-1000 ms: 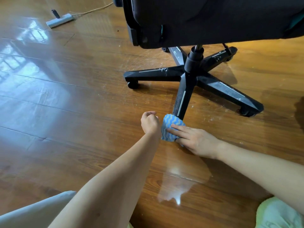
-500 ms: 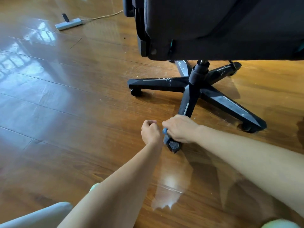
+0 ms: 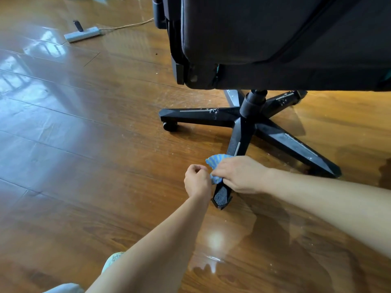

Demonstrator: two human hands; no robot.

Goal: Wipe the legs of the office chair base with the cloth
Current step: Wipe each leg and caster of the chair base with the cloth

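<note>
The black five-legged chair base (image 3: 249,121) stands on the wooden floor under the dark seat (image 3: 275,43). Its nearest leg (image 3: 237,144) runs toward me and ends in a cap (image 3: 221,196). My right hand (image 3: 241,174) grips a blue striped cloth (image 3: 215,160) wrapped over that leg near its end. My left hand (image 3: 196,180) hovers just left of the leg tip with fingers curled into a fist, holding nothing I can see. White dust specks mark the left leg (image 3: 198,115) and right leg (image 3: 296,149).
A grey power strip (image 3: 82,34) with a cord lies on the floor at the far left. A castor (image 3: 169,125) sits under the left leg's end. Glossy wooden floor (image 3: 84,144) stretches to the left. My knees show at the bottom edge.
My right hand went from pressing the cloth flat at the leg's tip to gripping it round the leg, now slightly further up with cloth showing above. The view moved closer.
</note>
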